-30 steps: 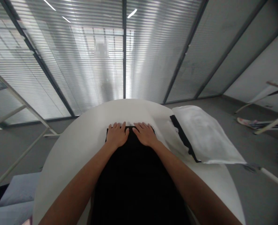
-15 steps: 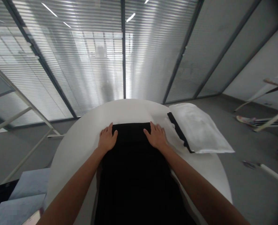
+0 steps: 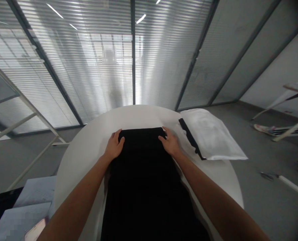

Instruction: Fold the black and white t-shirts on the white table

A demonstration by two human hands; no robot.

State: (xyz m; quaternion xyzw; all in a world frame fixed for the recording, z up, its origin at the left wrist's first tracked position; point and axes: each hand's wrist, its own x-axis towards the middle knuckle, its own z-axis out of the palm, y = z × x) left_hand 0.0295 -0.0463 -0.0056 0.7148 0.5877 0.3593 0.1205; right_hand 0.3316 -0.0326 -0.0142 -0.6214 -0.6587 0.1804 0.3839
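A long black cloth (image 3: 143, 174) lies spread down the middle of a round white table (image 3: 88, 147), reaching toward me. My left hand (image 3: 114, 146) grips the cloth's far left corner, thumb on top and fingers curled at the edge. At the far right corner sits my right hand (image 3: 170, 142), its fingers closed over the cloth's edge. Both forearms stretch along the cloth's sides.
A folded white fabric with a black strip (image 3: 209, 137) lies on the table's right side. Glass walls with blinds stand behind. A white metal frame (image 3: 25, 113) stands left, grey cushions (image 3: 18, 207) lower left, and table legs (image 3: 289, 130) on the floor at right.
My hands moved apart from the cloth's middle to its far corners, then closed on the corners. The cloth's far edge sits slightly farther up the table.
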